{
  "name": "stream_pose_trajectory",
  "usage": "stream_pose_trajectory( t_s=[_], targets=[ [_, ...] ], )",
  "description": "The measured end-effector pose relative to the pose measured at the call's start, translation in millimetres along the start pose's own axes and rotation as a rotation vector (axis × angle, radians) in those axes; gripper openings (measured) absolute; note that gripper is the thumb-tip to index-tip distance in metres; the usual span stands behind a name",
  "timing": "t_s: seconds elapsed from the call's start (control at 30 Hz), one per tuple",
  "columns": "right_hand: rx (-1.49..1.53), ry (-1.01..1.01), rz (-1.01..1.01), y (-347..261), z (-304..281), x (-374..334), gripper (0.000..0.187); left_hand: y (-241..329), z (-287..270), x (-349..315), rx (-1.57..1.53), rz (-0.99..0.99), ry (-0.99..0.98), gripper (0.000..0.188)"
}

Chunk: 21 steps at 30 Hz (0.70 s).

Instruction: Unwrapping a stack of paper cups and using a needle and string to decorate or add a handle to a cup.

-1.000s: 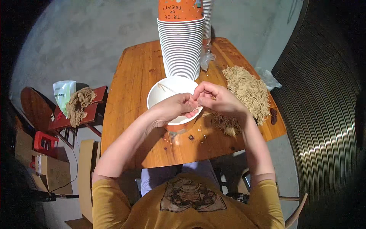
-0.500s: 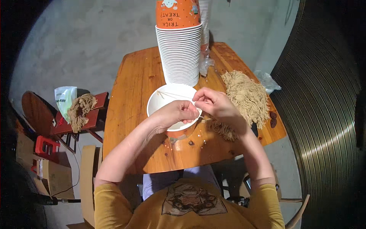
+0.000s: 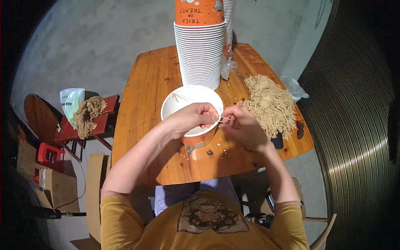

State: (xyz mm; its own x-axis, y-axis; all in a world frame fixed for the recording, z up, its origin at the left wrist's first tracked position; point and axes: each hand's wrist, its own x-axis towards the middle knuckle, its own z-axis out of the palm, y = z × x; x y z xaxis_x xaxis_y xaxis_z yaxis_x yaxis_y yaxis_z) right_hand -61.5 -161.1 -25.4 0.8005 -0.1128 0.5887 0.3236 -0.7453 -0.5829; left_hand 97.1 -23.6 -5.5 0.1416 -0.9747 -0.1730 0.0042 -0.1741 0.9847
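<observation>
Two bare hands meet above the near rim of a white paper bowl with an orange outside [image 3: 185, 104], which stands at the middle of the orange-brown wooden table [image 3: 141, 108]. The left hand [image 3: 191, 119] lies over the bowl's rim at 6 o'clock, its fingers curled together and pinched on one end of a thin pale string [image 3: 225, 118]; the right hand [image 3: 243, 127], just beside the bowl at 4 o'clock, has its fingertips closed on the string's other end, so the short strand runs taut between them. Another pale strand lies inside the bowl toward 11 o'clock. At 12 o'clock from the bowl, touching or almost touching it, rises a tall stack of white-rimmed paper bowls topped with orange [image 3: 200, 46]. At 3 o'clock from the bowl, just past the right hand, a heap of tan fibre strings [image 3: 271, 104] spreads over the table.
</observation>
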Motion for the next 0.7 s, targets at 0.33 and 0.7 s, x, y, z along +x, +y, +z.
stream_pose_trajectory(
  t_s=[0.33, 0.7],
  targets=[
    [0.256, -0.141, 0.435, -12, -3, 0, 0.013, 1, 1, 3, -0.054, -0.072, 0.003, 0.005],
    [0.593, -0.203, 0.529, 4, -4, 5, 0.021, 5, 0, 2, -0.243, -0.187, -0.015, 0.006]
  ],
)
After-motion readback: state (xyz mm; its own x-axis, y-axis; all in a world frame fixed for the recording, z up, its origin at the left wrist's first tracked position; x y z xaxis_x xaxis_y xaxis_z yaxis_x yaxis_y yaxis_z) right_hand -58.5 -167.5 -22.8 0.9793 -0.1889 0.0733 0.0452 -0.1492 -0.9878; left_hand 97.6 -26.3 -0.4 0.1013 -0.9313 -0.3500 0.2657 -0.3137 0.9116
